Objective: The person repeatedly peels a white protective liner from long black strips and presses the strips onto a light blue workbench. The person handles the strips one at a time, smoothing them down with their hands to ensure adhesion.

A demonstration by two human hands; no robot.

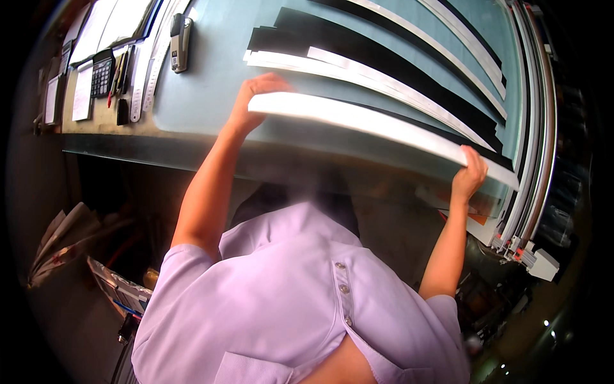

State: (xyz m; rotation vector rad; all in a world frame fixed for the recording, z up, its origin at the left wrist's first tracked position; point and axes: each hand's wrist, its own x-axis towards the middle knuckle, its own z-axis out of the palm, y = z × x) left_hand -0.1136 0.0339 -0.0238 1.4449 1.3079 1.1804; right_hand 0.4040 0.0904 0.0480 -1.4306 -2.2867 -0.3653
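A long white strip with a dark edge [358,119] spans between my two hands near the front edge of the glass-topped table [211,83]. My left hand [254,102] is closed on the strip's left end, its fingers partly behind the strip and a little blurred. Near the right end, my right hand [472,169] grips the strip with the thumb and fingers around its lower edge. Just beyond lie several black strips [332,38] and white strips [371,83], overlapping in a loose stack.
More black and white strips [435,54] lie farther back. A metal rail [543,128] runs along the table's right side. At the left are a stapler [180,43], rulers [151,77], a calculator [102,73], pens [119,77] and papers [83,89].
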